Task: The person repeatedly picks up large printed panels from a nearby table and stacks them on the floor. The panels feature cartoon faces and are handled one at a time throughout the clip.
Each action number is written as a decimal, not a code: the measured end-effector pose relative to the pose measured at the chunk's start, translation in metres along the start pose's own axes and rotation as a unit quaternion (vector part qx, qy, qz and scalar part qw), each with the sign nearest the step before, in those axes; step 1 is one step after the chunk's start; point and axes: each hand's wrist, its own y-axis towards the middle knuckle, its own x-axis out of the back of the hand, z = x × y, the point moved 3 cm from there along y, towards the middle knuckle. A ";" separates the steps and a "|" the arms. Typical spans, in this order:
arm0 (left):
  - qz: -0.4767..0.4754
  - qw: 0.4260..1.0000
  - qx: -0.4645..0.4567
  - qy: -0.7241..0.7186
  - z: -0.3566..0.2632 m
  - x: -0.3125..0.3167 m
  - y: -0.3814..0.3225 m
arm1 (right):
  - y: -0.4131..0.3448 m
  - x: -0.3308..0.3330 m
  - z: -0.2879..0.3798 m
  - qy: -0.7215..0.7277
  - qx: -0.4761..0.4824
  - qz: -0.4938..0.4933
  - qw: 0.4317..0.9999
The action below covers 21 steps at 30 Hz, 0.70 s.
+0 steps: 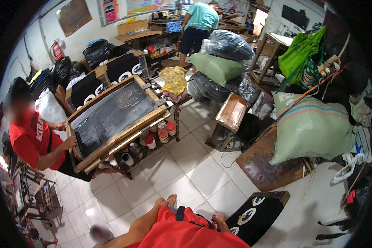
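Low in the view, my left hand (161, 203) hangs beside my red clothing, near a bare foot; its fingers are too unclear to read. My right hand (218, 219) is on the other side, fingers loosely apart, with nothing visible in it. Nearest to it, a black panel with white-and-blue oval shapes (260, 214) leans at the lower right. Across the floor, a person in a red shirt (38, 139) holds the end of a wood-framed screen (114, 111) with both hands. The screen lies over a table, its dark mesh bearing a faint design.
Paint containers (163, 135) stand under the table. A wooden frame stool (232, 113), a brown board (266, 167) and stuffed green sacks (313, 127) are at the right. Another person in a teal shirt (203, 17) bends at the back. A person's head (99, 234) shows at lower left.
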 end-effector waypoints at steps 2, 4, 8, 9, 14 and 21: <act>0.019 0.997 -0.070 0.036 0.000 -0.001 0.002 | -0.018 -0.001 0.006 0.101 0.000 0.093 0.991; 0.005 0.986 -0.137 0.099 -0.004 -0.001 0.001 | -0.030 0.000 0.013 0.004 0.036 0.087 0.996; -0.012 0.922 -0.252 0.295 -0.017 -0.001 -0.014 | -0.041 0.011 0.014 -0.315 0.080 -0.032 0.945; -0.018 0.914 -0.263 0.309 -0.020 -0.001 -0.017 | -0.040 0.013 0.009 -0.333 0.073 -0.030 0.940; 0.005 0.992 -0.122 0.032 -0.020 -0.004 -0.017 | -0.017 0.025 -0.025 -0.375 0.082 -0.013 0.923; 0.004 0.995 -0.091 -0.044 -0.016 -0.022 -0.009 | 0.007 0.040 -0.040 -0.492 0.153 0.017 0.857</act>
